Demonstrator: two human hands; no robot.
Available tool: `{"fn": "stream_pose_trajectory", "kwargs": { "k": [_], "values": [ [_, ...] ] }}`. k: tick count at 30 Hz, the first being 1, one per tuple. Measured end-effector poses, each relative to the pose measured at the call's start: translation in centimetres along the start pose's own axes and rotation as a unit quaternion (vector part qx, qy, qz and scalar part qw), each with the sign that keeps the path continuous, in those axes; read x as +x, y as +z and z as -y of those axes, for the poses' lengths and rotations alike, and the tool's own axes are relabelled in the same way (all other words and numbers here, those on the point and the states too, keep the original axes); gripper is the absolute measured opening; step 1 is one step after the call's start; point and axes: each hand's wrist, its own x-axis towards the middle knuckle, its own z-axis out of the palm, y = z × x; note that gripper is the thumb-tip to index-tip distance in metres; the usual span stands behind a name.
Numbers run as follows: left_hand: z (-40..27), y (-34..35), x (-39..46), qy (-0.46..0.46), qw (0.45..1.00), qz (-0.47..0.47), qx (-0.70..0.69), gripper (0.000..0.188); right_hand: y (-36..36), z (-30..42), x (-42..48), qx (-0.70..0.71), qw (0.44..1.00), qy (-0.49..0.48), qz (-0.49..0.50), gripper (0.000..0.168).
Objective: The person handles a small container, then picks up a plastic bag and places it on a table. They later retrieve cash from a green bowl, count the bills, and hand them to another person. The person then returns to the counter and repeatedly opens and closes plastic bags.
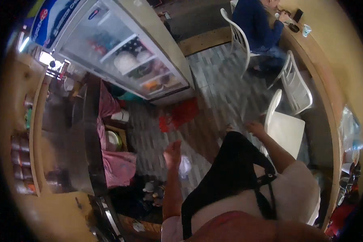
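My left hand [172,153] hangs over the wood-look floor [148,133], its fingers curled together and nothing visible in it. My right hand [256,129] is beside the nearest white chair [286,131], blurred, its fingers loosely apart and holding nothing that I can see. Whether it touches the chair back is unclear. A black apron [227,169] covers my front. Ahead on the floor lies a red mat [183,113]. A glass-door refrigerator [124,60] with food on its shelves stands ahead on the left.
A dark counter [92,139] with pink cloths [119,168] hanging below runs along the left. On the right, more white chairs [296,83] line a wooden ledge [329,87]. A seated person [254,27] in dark clothing is at its far end. A step edge [204,40] crosses ahead.
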Motion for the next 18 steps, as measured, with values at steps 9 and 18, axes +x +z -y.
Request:
{"fn": "stream_pose_trajectory", "kwargs": {
  "k": [9, 18],
  "values": [
    [-4.7, 17.9, 19.4, 0.114, 0.923, 0.364, 0.05, 0.032, -3.0, 10.6, 18.5, 0.226, 0.973, -0.009, -0.041, 0.036],
    [-7.3, 22.5, 38.8, -0.016, 0.953, 0.302, 0.014, 0.031, -5.0, 27.6, 32.9, 0.091, 0.989, -0.094, 0.068, 0.036]
  ]
}}
